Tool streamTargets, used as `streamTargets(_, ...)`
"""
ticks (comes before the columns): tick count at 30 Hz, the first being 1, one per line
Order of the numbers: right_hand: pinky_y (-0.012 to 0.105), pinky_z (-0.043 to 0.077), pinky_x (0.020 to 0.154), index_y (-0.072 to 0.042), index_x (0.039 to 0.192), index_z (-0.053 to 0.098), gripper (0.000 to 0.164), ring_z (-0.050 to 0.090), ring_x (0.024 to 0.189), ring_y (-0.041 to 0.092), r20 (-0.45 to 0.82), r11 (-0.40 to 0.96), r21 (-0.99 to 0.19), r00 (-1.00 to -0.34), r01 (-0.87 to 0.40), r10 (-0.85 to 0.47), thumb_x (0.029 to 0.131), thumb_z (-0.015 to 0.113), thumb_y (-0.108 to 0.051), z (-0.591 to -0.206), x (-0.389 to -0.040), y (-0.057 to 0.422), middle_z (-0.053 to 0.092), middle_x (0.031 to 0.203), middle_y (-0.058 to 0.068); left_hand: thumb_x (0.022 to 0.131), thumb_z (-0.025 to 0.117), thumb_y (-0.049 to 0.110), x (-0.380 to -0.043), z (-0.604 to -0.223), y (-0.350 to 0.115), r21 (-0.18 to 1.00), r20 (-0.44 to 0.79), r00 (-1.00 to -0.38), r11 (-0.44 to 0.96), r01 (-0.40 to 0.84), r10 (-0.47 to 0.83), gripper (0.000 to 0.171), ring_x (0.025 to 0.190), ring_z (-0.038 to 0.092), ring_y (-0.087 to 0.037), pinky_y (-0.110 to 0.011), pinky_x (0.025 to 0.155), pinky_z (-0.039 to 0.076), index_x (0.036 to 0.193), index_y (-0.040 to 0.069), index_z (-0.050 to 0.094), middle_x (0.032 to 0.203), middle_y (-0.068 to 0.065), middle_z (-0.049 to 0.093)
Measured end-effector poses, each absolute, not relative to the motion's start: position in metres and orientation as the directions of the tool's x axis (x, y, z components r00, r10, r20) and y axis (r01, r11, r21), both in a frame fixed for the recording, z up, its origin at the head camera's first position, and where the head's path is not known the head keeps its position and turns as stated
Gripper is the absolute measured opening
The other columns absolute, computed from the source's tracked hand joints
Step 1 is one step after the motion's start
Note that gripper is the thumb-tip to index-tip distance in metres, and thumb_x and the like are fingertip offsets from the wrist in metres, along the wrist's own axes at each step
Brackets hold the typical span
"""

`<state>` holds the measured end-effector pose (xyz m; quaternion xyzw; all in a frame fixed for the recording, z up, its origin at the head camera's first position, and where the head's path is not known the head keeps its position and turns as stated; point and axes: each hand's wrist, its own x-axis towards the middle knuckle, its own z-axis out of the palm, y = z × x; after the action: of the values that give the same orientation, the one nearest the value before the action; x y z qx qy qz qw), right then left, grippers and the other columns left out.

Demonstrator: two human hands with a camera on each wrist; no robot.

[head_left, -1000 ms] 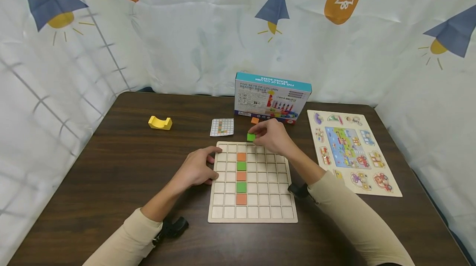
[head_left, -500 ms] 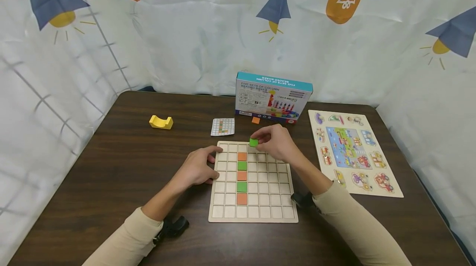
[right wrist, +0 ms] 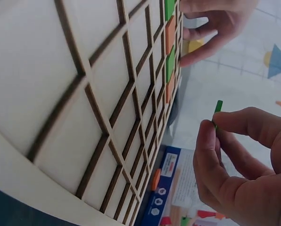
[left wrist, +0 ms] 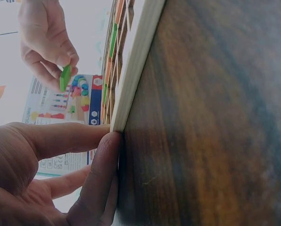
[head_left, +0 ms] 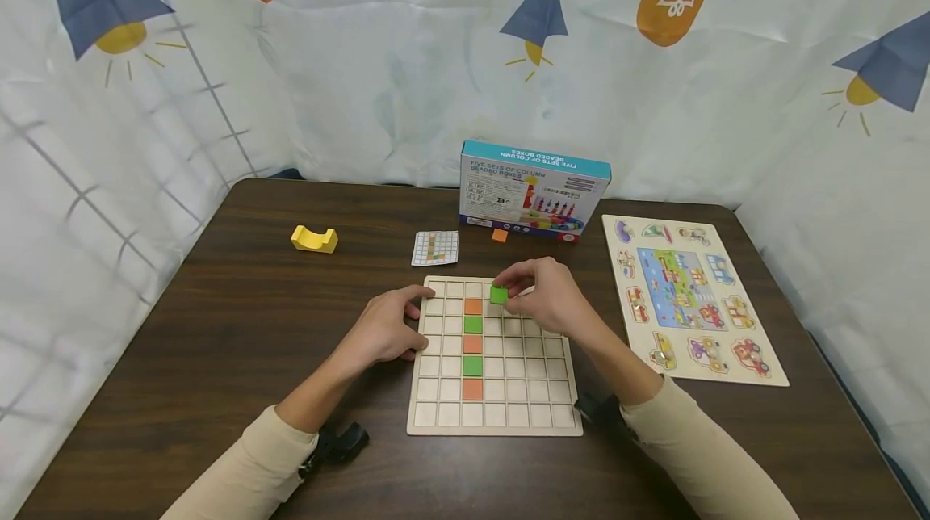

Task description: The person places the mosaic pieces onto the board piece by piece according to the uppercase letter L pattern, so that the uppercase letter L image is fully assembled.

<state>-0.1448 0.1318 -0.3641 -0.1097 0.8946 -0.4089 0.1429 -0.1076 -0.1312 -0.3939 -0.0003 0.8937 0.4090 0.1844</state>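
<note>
My right hand (head_left: 546, 294) pinches a small green square tile (head_left: 498, 295) between thumb and fingertips, above the upper part of the wooden grid board (head_left: 519, 429). In the right wrist view that tile (right wrist: 218, 112) is seen edge-on, raised off the board. My left hand (head_left: 383, 325) rests at the board's left side, its fingertips on the rim; the left wrist view shows two fingertips touching the board edge (left wrist: 138, 66). One column of the grid holds alternating orange tiles (head_left: 473, 344) and green tiles (head_left: 472, 366).
A printed grid card (head_left: 435, 249) lies behind the board. A loose orange tile (head_left: 500, 236) sits at the foot of the upright toy box (head_left: 534, 190). To the right is a picture puzzle board (head_left: 683, 302); a yellow curved block (head_left: 315, 240) stands back left.
My right hand has carried the green tile from behind the board's far edge forward over its upper cells. The left hand stays at the board's left side.
</note>
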Motion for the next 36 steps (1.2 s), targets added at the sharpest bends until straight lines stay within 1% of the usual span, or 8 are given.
streamTargets(4,0.033,0.055,0.081,-0.015,0.105,0.081,0.024,0.066,0.093,0.018,-0.159,0.637,-0.765,-0.931,-0.094,-0.328,0.084,0.081,-0.005,-0.365,-0.139,0.133,0.076,0.099,0.0,0.078,0.078,-0.006,-0.108,-0.394,-0.131,0.731,-0.329,-0.932,0.665,-0.151,0.15,0.073,0.056,0.068,-0.016,-0.03,0.053,0.061,0.145,0.013,0.058,0.115,-0.019,0.06)
streamTargets(18,0.031,0.053,0.078,-0.016,0.103,0.081,0.025,0.065,0.09,0.016,-0.185,0.639,-0.765,-0.922,-0.082,-0.34,0.082,0.082,-0.002,-0.361,-0.121,0.133,0.074,0.096,-0.002,0.077,0.079,-0.008,-0.11,-0.395,-0.132,0.743,-0.329,-0.931,0.653,-0.15,0.161,0.074,0.055,0.069,-0.016,-0.031,0.053,0.061,0.146,0.012,0.058,0.116,-0.019,0.06)
streamTargets(26,0.031,0.053,0.078,-0.015,0.101,0.08,0.025,0.064,0.089,0.016,-0.204,0.646,-0.76,-0.916,-0.075,-0.346,0.081,0.081,0.0,-0.363,-0.114,0.133,0.073,0.093,-0.002,0.078,0.079,-0.007,-0.109,-0.396,-0.132,0.737,-0.339,-0.928,0.657,-0.161,0.154,0.074,0.056,0.069,-0.016,-0.031,0.053,0.061,0.146,0.014,0.059,0.116,-0.018,0.06)
streamTargets(30,0.031,0.054,0.079,-0.014,0.099,0.079,0.025,0.063,0.087,0.016,-0.205,0.656,-0.75,-0.913,-0.084,-0.351,0.079,0.082,0.0,-0.363,-0.109,0.133,0.072,0.092,-0.002,0.078,0.079,-0.007,-0.109,-0.395,-0.132,0.735,-0.34,-0.928,0.659,-0.16,0.153,0.074,0.056,0.069,-0.016,-0.03,0.053,0.061,0.146,0.014,0.058,0.116,-0.018,0.06)
streamTargets(36,0.03,0.052,0.076,-0.016,0.097,0.078,0.025,0.062,0.085,0.015,-0.22,0.68,-0.728,-0.909,-0.088,-0.353,0.078,0.083,0.0,-0.364,-0.101,0.135,0.069,0.087,-0.002,0.078,0.079,-0.006,-0.11,-0.395,-0.132,0.735,-0.338,-0.928,0.659,-0.158,0.154,0.073,0.055,0.069,-0.016,-0.031,0.053,0.061,0.146,0.013,0.058,0.116,-0.018,0.06)
